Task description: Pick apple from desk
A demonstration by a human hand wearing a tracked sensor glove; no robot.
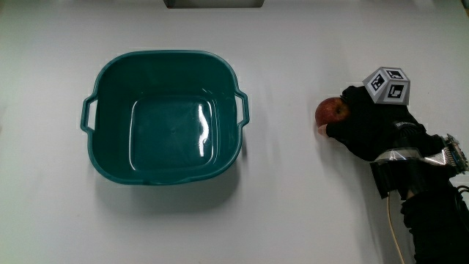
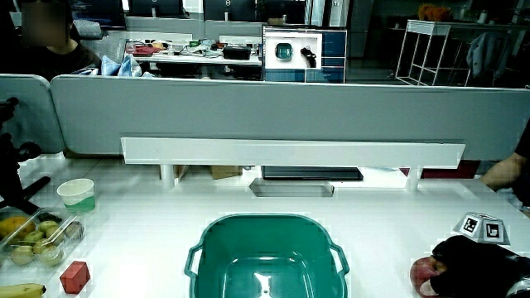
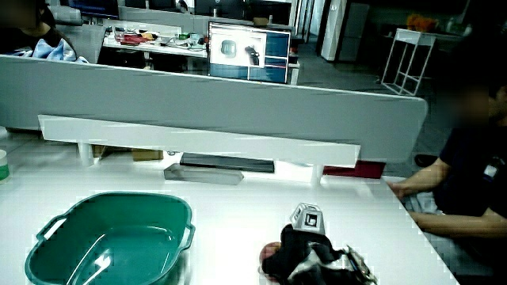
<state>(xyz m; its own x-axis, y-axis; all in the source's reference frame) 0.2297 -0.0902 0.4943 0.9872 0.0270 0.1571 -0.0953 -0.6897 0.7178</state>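
Observation:
A red apple [image 1: 330,111] rests on the white desk, a short way from the teal basin [image 1: 93,110]. The gloved hand [image 1: 368,125] lies against the apple on the side away from the basin. Its fingers curl around the fruit, one over it and one under it, and hide about half of it. The patterned cube [image 1: 388,85] sits on the back of the hand. The same grasp shows low on the desk in both side views, with the apple [image 2: 424,271] peeking out from the black glove [image 2: 479,261], and the apple [image 3: 271,253] beside the hand [image 3: 310,258].
The teal basin [image 2: 197,252] holds nothing. At the table's edge in a side view stand a paper cup [image 2: 76,193], a clear box of fruit [image 2: 35,235], a red cube [image 2: 74,276] and a banana [image 2: 21,290]. A low grey partition [image 2: 273,112] bounds the desk.

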